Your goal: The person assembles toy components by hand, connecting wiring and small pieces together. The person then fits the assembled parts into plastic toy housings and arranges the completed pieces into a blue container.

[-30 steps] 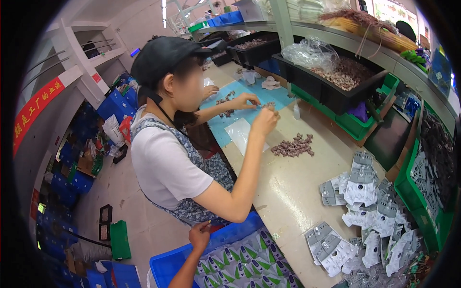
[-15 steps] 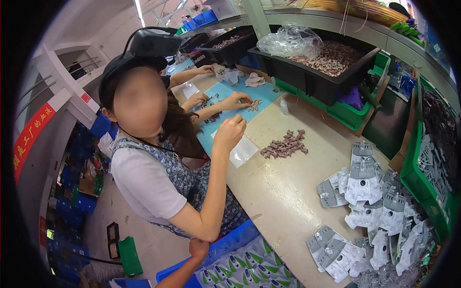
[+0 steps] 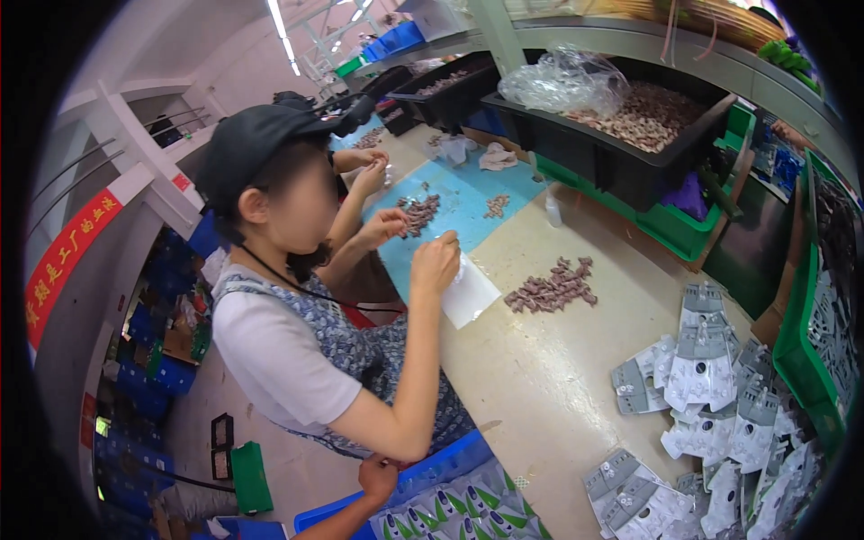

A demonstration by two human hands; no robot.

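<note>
Where the person's own forearm comes up from the lower edge, the left hand (image 3: pixel 378 474) rests against the near rim of a blue crate (image 3: pixel 441 468), fingers curled in; whether it actually grips the rim cannot be told, and nothing else shows in it; the right hand is out of view. Blue crate: at the bottom of the view, against the near edge of the cream table (image 3: pixel 540 387), filled with green-and-white printed packets (image 3: pixel 450 513). Co-worker, in dark cap and white tee with patterned apron, stands just beyond the crate at the table's left side; one of that person's hands (image 3: pixel 436 263) is pinched shut on the top of a white pouch (image 3: pixel 470 292) that hangs down over the table edge; the other (image 3: pixel 385 225) is loosely closed over a blue mat (image 3: pixel 468 202), beside a scatter of small brownish parts (image 3: pixel 418 211). Further hands of another worker (image 3: pixel 364 166) lie behind. On the table: a loose pile of brownish parts (image 3: pixel 551 288) just right of the pouch; grey-and-white blister cards (image 3: pixel 702 360) heaped toward the right – well apart from the crate. Behind: a black tray (image 3: pixel 576 144) of the same brownish pieces, a crumpled clear bag (image 3: pixel 562 81) on top; green bins (image 3: pixel 796 360) along the right edge.
</note>
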